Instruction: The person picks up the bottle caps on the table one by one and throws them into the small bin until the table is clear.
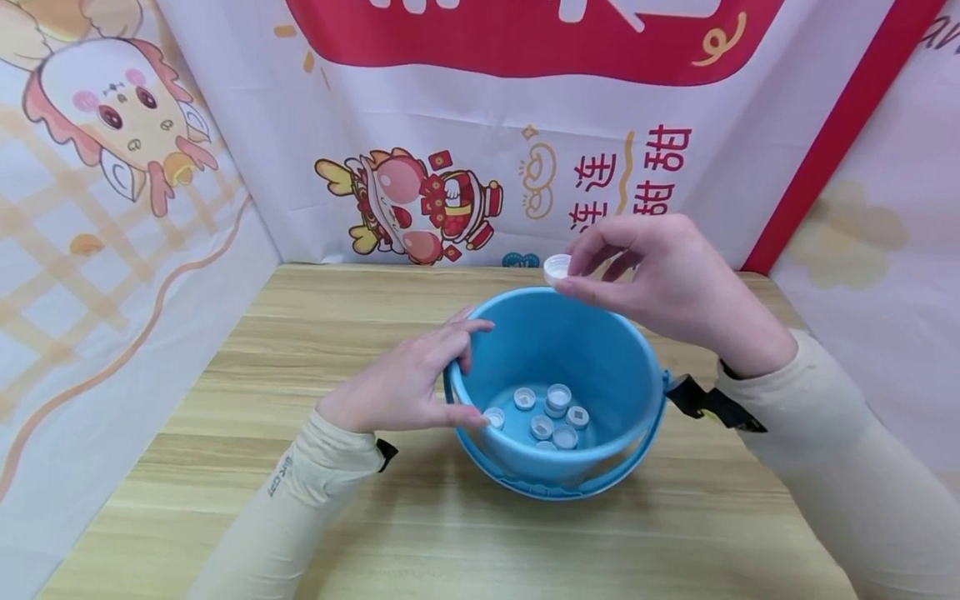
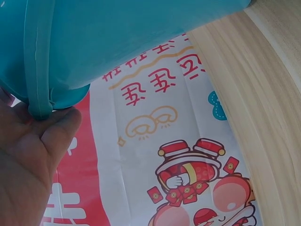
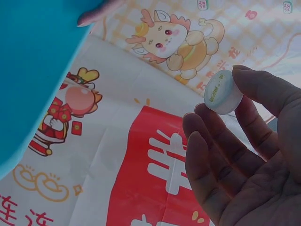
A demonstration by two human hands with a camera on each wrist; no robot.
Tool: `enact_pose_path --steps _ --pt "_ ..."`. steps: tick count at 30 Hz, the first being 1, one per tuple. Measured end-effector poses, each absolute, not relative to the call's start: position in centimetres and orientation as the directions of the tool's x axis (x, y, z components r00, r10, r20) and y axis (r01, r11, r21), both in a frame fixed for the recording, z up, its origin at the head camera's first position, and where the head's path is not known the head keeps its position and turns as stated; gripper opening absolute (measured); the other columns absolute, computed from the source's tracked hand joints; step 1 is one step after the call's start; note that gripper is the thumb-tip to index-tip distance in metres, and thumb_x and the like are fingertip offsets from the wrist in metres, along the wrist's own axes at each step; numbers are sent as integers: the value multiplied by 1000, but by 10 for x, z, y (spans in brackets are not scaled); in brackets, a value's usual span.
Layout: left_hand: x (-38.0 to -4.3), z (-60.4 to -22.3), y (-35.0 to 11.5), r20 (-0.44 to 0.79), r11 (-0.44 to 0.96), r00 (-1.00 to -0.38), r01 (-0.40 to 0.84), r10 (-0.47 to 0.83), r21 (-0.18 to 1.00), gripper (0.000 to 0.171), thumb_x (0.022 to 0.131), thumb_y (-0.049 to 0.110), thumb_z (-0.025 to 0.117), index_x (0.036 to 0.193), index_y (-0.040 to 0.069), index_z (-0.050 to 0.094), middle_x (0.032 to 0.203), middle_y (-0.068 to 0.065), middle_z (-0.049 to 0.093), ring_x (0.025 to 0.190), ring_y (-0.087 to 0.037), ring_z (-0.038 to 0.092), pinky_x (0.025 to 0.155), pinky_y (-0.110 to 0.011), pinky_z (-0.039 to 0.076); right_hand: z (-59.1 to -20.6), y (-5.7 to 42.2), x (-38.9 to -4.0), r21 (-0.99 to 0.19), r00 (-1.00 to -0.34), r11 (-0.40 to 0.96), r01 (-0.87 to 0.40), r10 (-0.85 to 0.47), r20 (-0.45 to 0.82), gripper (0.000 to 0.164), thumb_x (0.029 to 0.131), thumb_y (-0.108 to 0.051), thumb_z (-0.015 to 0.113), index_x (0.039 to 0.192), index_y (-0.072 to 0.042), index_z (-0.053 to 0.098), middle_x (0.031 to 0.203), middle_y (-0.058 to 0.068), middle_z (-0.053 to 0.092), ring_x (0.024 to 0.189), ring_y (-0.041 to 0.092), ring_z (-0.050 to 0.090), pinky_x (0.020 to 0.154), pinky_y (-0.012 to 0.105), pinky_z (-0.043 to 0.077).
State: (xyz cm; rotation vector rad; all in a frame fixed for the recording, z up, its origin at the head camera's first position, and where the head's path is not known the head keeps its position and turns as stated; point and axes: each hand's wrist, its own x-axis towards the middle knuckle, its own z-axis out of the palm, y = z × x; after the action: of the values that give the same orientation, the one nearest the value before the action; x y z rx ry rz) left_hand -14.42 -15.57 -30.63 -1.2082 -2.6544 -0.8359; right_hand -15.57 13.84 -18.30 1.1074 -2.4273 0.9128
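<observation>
A blue bucket (image 1: 558,475) stands on the table with several white bottle caps (image 1: 558,396) on its floor. My left hand (image 1: 408,375) grips its left rim, the thumb on the near side and the fingers farther back along the edge. In the left wrist view the fingertips touch the bucket (image 2: 117,37) by the handle's end. Above the far right rim, my right hand (image 1: 652,283) pinches one white bottle cap (image 1: 557,268) between thumb and fingers. The right wrist view shows yellow-green print on the top of this cap (image 3: 220,89).
The bucket's blue handle (image 1: 555,493) hangs down round its front. Under it lies a wood-grain table (image 1: 300,517). A printed cloth (image 1: 420,125) rises behind the table's back edge, with patterned cloths at the left (image 1: 90,275) and right (image 1: 877,208).
</observation>
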Motion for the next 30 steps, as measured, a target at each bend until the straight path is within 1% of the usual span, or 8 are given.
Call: enact_pose_path --steps 6,11,17,22,24,27,30 --pt "-145 -307 -157 310 533 -681 721 663 443 48 80 63 72 96 23 50 153 -4 40 146 -18 26 103 -38 45 -184 135 -158 -414 -635 481 -773 -570 522 22 81 -24 84 97 -13 73 97 -3 71 84 11 65 73 37 59" --pt "-145 -308 -156 308 540 -690 713 655 447 48 79 60 75 96 22 50 154 -2 40 146 -18 26 100 -38 47 -186 134 -159 -413 -635 482 -772 -576 514 22 81 -24 84 97 -13 73 96 -3 71 83 11 65 72 37 59" --pt "-145 -308 -156 315 535 -685 718 657 446 49 79 59 76 96 21 49 153 -3 40 146 -19 26 101 -39 47 -190 133 -162 -409 -626 474 -779 -589 511 22 80 -23 84 97 -13 74 95 -4 71 83 10 64 72 36 59" --pt "-144 -310 -157 303 539 -685 717 663 441 51 78 61 75 97 21 49 154 -4 41 147 -20 23 101 -40 46 -194 129 -165 -418 -631 474 -775 -594 498 22 80 -23 85 96 -14 74 95 -4 71 83 9 65 71 35 59" --pt "-144 -310 -157 296 538 -684 717 667 444 50 79 59 76 98 21 50 154 -4 40 148 -20 21 100 -41 47 -196 128 -167 -419 -627 467 -778 -601 495 21 80 -23 85 96 -14 74 95 -4 71 83 10 65 71 35 59" --pt "-145 -310 -157 307 528 -679 722 667 448 49 78 53 80 99 20 51 154 -5 40 148 -21 21 98 -41 48 -197 127 -169 -412 -621 467 -782 -630 466 25 78 -23 86 99 -14 73 97 -3 71 87 13 66 73 39 59" --pt "-145 -310 -157 309 531 -682 719 662 448 49 77 54 80 98 21 51 154 -4 40 148 -20 21 97 -38 49 -199 126 -172 -385 -617 487 -784 -678 398 31 78 -26 86 103 -13 72 101 -2 71 92 16 67 77 44 59"
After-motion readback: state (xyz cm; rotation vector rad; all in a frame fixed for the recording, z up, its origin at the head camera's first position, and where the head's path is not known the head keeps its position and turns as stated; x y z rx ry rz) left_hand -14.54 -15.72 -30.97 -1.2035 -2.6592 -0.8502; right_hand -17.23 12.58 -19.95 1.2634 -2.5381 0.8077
